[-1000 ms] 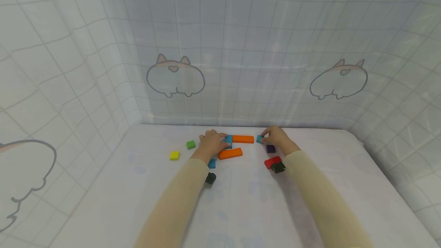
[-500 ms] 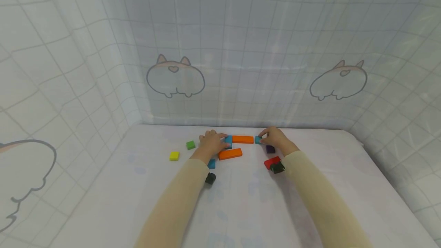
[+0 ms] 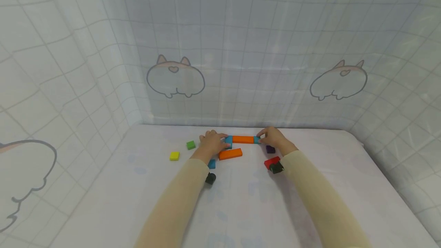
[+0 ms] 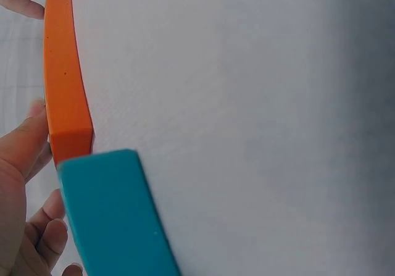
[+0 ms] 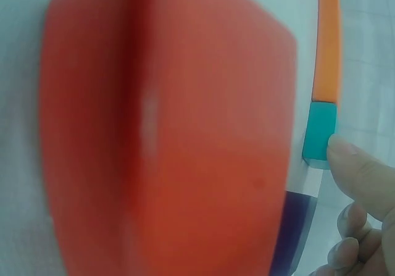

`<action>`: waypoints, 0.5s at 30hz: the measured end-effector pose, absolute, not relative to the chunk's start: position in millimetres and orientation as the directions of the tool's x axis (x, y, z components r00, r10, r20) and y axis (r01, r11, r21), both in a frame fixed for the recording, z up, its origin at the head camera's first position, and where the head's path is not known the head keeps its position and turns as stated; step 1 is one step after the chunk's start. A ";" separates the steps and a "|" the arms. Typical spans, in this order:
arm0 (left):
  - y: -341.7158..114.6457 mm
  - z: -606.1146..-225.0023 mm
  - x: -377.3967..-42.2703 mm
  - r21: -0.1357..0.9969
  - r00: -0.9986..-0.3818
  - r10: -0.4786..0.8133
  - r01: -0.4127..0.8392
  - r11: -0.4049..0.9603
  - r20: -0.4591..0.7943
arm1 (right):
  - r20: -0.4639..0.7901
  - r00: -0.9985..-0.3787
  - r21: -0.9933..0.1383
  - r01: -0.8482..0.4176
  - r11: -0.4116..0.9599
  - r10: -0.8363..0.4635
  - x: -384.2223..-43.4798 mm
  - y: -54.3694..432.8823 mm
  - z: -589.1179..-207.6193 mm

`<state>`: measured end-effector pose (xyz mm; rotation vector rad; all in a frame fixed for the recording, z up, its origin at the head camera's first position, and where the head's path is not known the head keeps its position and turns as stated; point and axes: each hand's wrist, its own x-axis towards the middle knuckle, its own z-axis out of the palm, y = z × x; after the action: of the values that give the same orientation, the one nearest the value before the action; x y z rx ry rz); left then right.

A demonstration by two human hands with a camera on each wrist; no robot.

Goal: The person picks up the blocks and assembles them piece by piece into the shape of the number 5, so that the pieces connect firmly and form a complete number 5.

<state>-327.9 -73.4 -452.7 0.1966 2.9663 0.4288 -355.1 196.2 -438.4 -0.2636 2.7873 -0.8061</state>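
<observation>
At the back of the table my left hand (image 3: 211, 143) holds a blue block (image 3: 228, 141) between thumb and fingers. A long orange block (image 3: 243, 139) lies at its right end, lined up along the back. My right hand (image 3: 273, 137) pinches a small blue block (image 3: 257, 140) against the other end of that orange block. In the right wrist view, the thumb (image 5: 355, 162) presses the side of the small block, which meets the orange one end to end. A second orange block (image 3: 231, 154) lies slightly askew in front of the row, close below the left hand.
A green block (image 3: 191, 145) and a yellow block (image 3: 174, 156) lie to the left. Another blue block (image 3: 212, 163) sits beside the left wrist. A dark purple block (image 3: 270, 149) and a red block (image 3: 272, 162) lie under the right forearm. A patterned curtain (image 3: 255, 98) stands behind the table.
My right hand has slid the small blue block leftward, closing the gap to the back orange block. My left hand has stayed in place on its blue block.
</observation>
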 end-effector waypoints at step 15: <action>-71.5 -452.5 -328.5 0.223 -0.980 0.162 0.134 0.966 -0.113 | -0.168 -0.964 -0.528 -0.089 0.845 -0.206 -353.1 192.3 -435.8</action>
<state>-328.5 -71.5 -452.5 0.2252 2.9846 0.3252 -353.1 192.3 -435.8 -0.2272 2.8043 -0.7874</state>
